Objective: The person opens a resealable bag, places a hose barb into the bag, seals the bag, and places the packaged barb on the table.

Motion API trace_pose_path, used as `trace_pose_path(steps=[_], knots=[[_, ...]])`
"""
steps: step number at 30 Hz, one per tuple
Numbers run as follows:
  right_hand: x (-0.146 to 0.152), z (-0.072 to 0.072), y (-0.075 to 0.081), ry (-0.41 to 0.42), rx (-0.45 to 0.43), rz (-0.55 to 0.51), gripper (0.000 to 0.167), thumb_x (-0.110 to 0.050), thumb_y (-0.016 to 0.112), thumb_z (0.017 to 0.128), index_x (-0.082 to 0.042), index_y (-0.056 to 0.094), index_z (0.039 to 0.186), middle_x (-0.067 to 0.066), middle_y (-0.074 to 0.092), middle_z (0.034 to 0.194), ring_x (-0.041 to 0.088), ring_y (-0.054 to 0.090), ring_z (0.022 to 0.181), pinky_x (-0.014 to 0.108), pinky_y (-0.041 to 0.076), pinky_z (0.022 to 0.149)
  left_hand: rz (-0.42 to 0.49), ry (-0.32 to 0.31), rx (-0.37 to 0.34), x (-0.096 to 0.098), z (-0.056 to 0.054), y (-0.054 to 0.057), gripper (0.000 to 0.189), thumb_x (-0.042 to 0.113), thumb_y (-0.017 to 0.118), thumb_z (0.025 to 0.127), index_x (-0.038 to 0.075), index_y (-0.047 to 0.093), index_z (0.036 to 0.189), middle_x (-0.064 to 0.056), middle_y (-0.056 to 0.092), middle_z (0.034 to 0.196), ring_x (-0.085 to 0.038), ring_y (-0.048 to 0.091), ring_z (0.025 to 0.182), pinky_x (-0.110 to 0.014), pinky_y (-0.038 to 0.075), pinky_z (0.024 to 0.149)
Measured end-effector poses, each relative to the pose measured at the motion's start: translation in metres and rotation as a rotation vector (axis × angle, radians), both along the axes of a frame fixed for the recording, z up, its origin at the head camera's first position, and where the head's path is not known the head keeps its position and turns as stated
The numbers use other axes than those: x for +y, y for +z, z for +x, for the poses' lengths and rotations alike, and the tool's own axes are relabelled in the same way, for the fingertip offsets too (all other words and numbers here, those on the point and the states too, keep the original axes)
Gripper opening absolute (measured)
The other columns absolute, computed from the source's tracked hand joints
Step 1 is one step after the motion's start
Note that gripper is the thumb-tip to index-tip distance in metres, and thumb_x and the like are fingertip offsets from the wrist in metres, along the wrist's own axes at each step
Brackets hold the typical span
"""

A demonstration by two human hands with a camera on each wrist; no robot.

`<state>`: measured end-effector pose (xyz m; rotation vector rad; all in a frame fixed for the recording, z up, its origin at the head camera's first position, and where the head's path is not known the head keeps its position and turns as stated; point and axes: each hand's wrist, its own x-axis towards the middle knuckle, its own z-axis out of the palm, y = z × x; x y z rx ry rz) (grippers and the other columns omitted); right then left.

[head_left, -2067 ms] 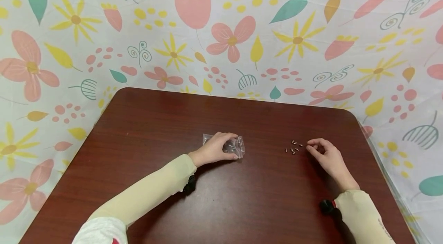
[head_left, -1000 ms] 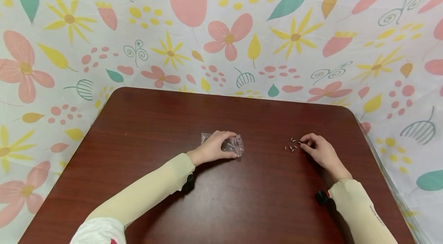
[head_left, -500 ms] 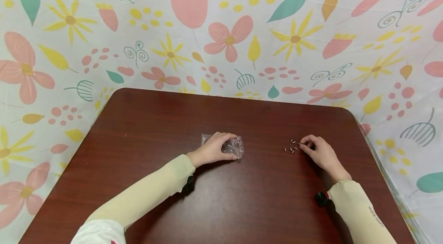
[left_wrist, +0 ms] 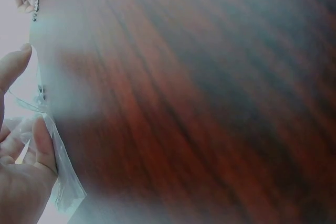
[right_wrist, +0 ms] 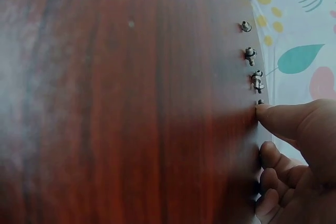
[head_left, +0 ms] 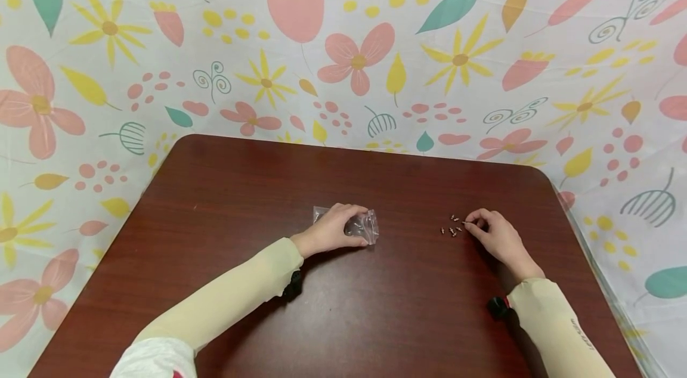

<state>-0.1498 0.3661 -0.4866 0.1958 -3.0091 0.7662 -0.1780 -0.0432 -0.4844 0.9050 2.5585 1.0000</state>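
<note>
My left hand (head_left: pixel 330 232) grips a small clear zip bag (head_left: pixel 370 226) lying on the table, thumb on the near side and fingers on the far side. In the left wrist view the crinkled bag (left_wrist: pixel 67 187) shows beside the left hand (left_wrist: pixel 26 192), with a few small dark pieces inside. My right hand (head_left: pixel 500 241) pinches one small metal screw between thumb and index finger, mostly hidden by the fingertips. Just left of it lie several loose small screws (head_left: pixel 452 231). The right wrist view shows screws (right_wrist: pixel 250 56) in a row beyond the thumb of the right hand (right_wrist: pixel 310 150).
The dark red-brown wooden table (head_left: pixel 343 318) has rounded far corners. Behind it and along its sides hangs a white cloth (head_left: pixel 343 115) printed with flowers and leaves. Both forearms wear pale sleeves (head_left: pixel 225 294) with a black wrist device under each.
My right hand has moved left to the screws and its fingertips have closed on one of them. The left hand has stayed on the bag.
</note>
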Motion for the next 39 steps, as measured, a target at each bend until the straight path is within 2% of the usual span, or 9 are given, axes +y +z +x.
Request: trace_pose_path(steps=[4,11,21,28,35,39], knots=[[-0.001,0.0,-0.001,-0.006,0.004,0.007,0.007,-0.015,0.069,0.101,-0.008,0.069,0.102,0.011,0.059,0.092,0.023,0.052,0.078,0.039,0.04,0.069,0.003,-0.006,-0.002,0.0,0.0,-0.002,0.07,0.035,0.083,0.091,0.011,0.053,0.15,-0.008,0.061,0.144,-0.03,0.052,0.128,-0.043,0.046,0.107],[-0.003,-0.002,0.0,-0.032,-0.018,0.019,0.013,-0.017,0.065,0.104,-0.005,0.069,0.103,0.023,0.061,0.106,0.03,0.055,0.083,0.048,0.042,0.074,-0.004,-0.005,0.003,0.0,-0.002,-0.003,0.069,0.035,0.083,0.091,0.013,0.054,0.15,-0.007,0.062,0.142,-0.029,0.052,0.128,-0.042,0.046,0.106],[-0.001,0.0,0.0,-0.034,-0.021,0.007,0.015,-0.017,0.065,0.104,-0.003,0.07,0.103,0.024,0.062,0.108,0.032,0.056,0.086,0.052,0.044,0.078,-0.014,-0.008,-0.008,0.0,-0.003,-0.004,0.071,0.036,0.082,0.091,0.012,0.053,0.151,-0.007,0.06,0.146,-0.029,0.051,0.13,-0.041,0.046,0.107],[-0.003,0.004,0.001,-0.035,0.01,0.002,0.014,-0.016,0.067,0.103,-0.003,0.07,0.101,0.02,0.062,0.102,0.028,0.053,0.081,0.047,0.042,0.076,-0.004,-0.008,0.001,0.0,-0.002,-0.004,0.07,0.035,0.082,0.091,0.012,0.053,0.15,-0.008,0.061,0.144,-0.029,0.052,0.128,-0.042,0.046,0.106],[-0.005,0.01,0.001,-0.04,0.018,-0.026,0.013,-0.015,0.068,0.103,-0.003,0.07,0.101,0.022,0.062,0.105,0.027,0.052,0.081,0.046,0.043,0.076,-0.004,-0.013,0.01,0.0,-0.001,-0.003,0.069,0.034,0.083,0.091,0.01,0.054,0.149,-0.008,0.062,0.143,-0.029,0.053,0.128,-0.042,0.045,0.107],[-0.007,0.012,0.002,-0.045,0.052,-0.037,0.011,-0.014,0.069,0.101,-0.003,0.07,0.1,0.02,0.062,0.102,0.026,0.051,0.08,0.044,0.042,0.074,-0.008,-0.015,0.015,0.0,-0.002,-0.003,0.069,0.034,0.083,0.091,0.011,0.054,0.149,-0.008,0.062,0.143,-0.029,0.053,0.127,-0.041,0.045,0.107]])
